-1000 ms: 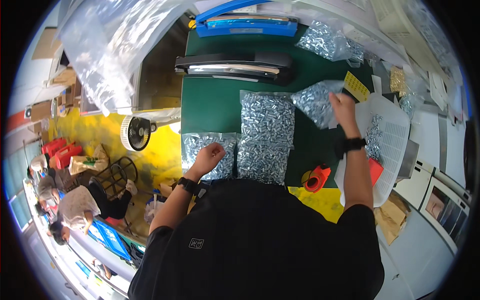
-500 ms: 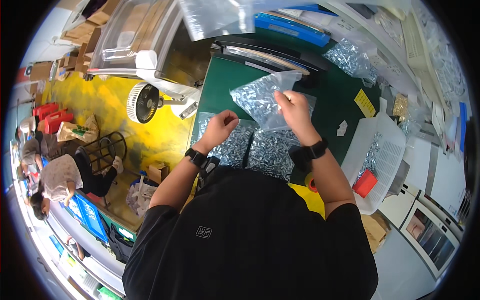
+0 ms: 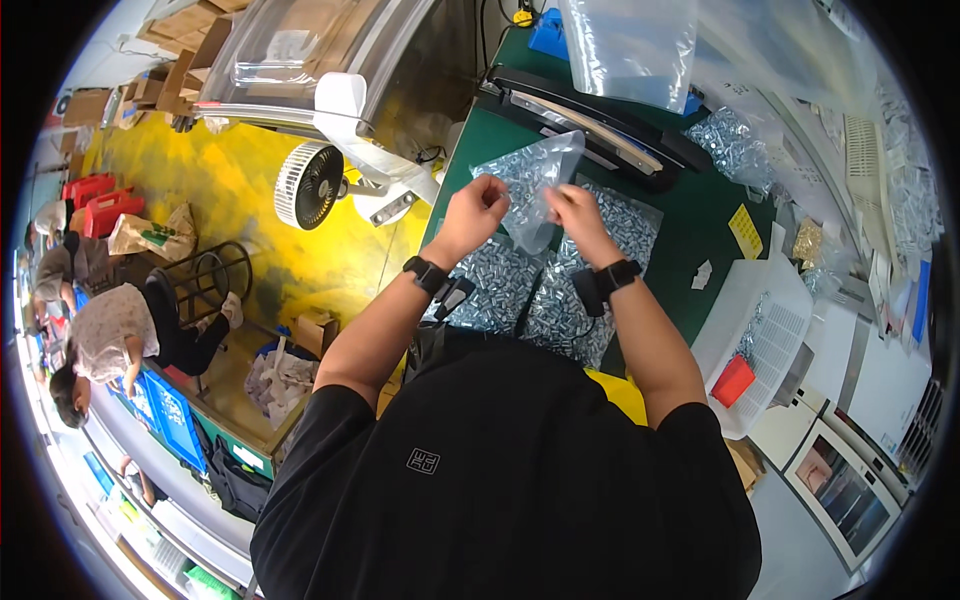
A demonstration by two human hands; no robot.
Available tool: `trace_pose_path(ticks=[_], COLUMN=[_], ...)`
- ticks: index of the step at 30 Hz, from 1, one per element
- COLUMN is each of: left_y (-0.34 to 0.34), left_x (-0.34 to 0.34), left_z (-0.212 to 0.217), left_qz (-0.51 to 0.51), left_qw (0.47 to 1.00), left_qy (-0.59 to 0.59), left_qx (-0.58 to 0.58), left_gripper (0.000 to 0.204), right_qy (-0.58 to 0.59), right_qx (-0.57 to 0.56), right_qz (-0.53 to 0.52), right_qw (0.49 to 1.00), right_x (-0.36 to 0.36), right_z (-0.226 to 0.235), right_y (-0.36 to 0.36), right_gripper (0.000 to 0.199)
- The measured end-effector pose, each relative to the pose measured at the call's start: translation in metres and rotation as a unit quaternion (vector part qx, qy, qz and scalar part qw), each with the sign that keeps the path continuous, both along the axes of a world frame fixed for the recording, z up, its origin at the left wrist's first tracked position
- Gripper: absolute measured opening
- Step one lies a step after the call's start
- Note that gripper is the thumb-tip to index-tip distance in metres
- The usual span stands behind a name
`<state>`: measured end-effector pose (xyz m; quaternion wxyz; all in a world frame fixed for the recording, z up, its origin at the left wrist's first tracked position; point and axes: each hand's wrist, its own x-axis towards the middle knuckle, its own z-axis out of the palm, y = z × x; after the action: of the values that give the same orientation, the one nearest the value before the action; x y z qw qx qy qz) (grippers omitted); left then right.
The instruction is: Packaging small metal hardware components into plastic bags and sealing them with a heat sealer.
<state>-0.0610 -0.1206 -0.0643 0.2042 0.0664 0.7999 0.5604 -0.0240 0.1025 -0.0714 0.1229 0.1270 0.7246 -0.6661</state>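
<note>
A clear plastic bag [image 3: 530, 185] of small silvery metal cylinders is tilted above the green table. My right hand [image 3: 580, 218] pinches its right edge. My left hand [image 3: 474, 214] is closed with fingertips bunched against the bag's left side; whether they grip the film or something small is hidden. Under my hands lie more filled bags of the same parts: a left bag [image 3: 492, 285], a near bag [image 3: 568, 315] and a right bag [image 3: 628, 222]. Both my wrists wear black bands.
On the green table [image 3: 690, 225] are a black rack [image 3: 600, 125], a yellow note [image 3: 744, 232] and a further bag of parts [image 3: 728, 148]. A white basket [image 3: 765, 335] with a red scoop [image 3: 734, 381] stands right. A fan [image 3: 308, 186] is left; people work beyond. An empty-looking plastic sheet [image 3: 640, 50] hangs ahead.
My left hand has risen from the lower bag to the raised bag's left side. The raised bag has turned more upright, with my right hand still on it. The view has shifted.
</note>
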Motion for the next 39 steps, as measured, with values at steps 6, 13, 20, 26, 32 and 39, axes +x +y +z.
trace_pose_path(ticks=[6, 13, 20, 26, 32, 39], left_y=[0.052, 0.068, 0.010, 0.017, 0.043, 0.059], left_x=[-0.012, -0.041, -0.082, -0.084, -0.076, -0.075], left_z=[0.028, 0.039, 0.025, 0.092, 0.062, 0.004], left_qz=[0.005, -0.147, -0.157, -0.072, -0.029, -0.018], left_qw=[0.962, 0.885, 0.906, 0.989, 0.999, 0.984], left_qy=[0.229, 0.126, 0.226, 0.029, 0.020, 0.161], left_qx=[-0.145, -0.423, -0.322, -0.127, -0.037, -0.079], left_gripper=[0.042, 0.044, 0.034, 0.029, 0.029, 0.026], right_qy=[-0.064, -0.062, -0.071, -0.008, 0.022, 0.023], right_qx=[0.020, 0.128, 0.086, 0.060, 0.105, 0.119], right_qz=[-0.057, -0.050, -0.018, -0.131, -0.157, -0.177], right_qw=[0.996, 0.989, 0.994, 0.990, 0.982, 0.977], right_x=[0.032, 0.009, -0.012, -0.002, -0.002, -0.003], right_z=[-0.014, 0.006, 0.035, 0.086, 0.084, 0.041], right_y=[0.038, 0.019, 0.035, 0.075, 0.094, 0.101], right_gripper=[0.036, 0.021, 0.022, 0.026, 0.025, 0.024])
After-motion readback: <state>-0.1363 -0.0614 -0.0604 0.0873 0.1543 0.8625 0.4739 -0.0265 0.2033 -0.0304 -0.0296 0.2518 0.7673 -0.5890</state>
